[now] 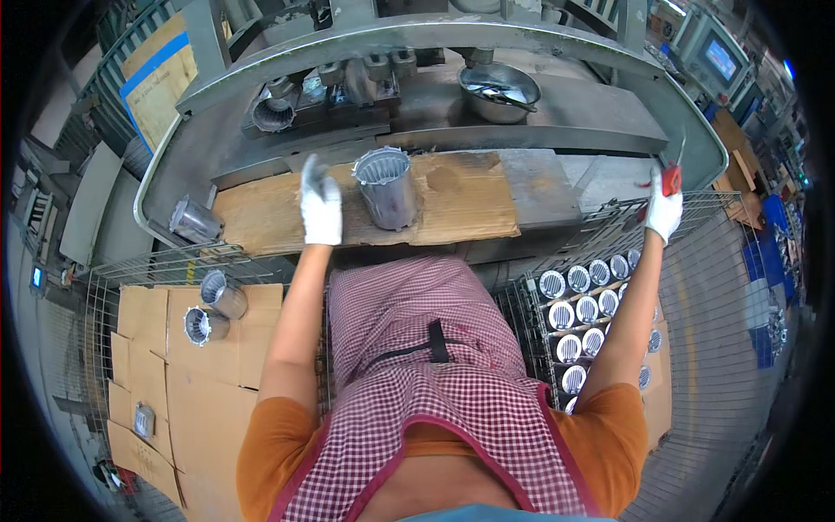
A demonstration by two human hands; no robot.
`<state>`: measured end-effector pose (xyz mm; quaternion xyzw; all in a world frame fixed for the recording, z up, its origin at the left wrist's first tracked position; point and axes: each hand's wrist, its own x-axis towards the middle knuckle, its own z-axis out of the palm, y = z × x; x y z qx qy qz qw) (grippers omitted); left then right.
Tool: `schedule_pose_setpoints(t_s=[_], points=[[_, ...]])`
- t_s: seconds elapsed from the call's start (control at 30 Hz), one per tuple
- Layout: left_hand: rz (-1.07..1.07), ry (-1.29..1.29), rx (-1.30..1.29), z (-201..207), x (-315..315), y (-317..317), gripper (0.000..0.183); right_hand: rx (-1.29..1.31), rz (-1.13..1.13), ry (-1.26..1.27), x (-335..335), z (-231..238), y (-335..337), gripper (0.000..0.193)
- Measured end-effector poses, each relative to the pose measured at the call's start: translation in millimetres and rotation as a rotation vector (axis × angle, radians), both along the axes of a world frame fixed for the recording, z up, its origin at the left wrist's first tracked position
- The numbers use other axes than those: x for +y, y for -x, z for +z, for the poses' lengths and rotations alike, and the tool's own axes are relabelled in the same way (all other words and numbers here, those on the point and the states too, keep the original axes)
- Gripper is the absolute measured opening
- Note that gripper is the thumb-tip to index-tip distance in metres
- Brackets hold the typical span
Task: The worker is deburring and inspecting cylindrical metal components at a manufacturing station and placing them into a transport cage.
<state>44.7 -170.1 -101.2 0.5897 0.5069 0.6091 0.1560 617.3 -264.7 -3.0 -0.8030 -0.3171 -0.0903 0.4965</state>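
Observation:
A ribbed grey metal cylinder, open at the top, stands upright on a cardboard-covered ledge in front of me. To its left, apart from it, is my white-gloved left hand, raised and holding nothing; its fingers point away from me and are slightly blurred. Far out to the right, my gloved right hand is closed around a red-handled tool. A thin shaft seems to rise from that tool, but its kind is unclear. Another ribbed cylinder leans at the ledge's left end.
Two cylinders sit on cardboard over a wire cage at left. Below my right arm, a crate holds rows of round, white-rimmed parts. A metal bowl with tools stands on the machine bed, beside fixtures.

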Motion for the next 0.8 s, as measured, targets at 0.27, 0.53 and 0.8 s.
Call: schedule_pose_setpoints(t_s=[0.27, 0.53, 0.8], points=[[0.435, 0.526, 0.84, 0.9, -3.6, 20.4, 0.058, -0.318, -0.413, -0.065, 1.2, -74.7, 26.6, 0.067], [0.628, 0.16, 0.772, -4.3, 0.2, 16.5, 0.057, -0.281, 0.237, 0.066, 38.3, -81.4, 47.1, 0.034], [0.351, 0.359, 0.955, -9.8, -0.5, 20.9, 0.04, -0.228, 0.182, -0.005, 38.5, -79.6, 54.7, 0.032]])
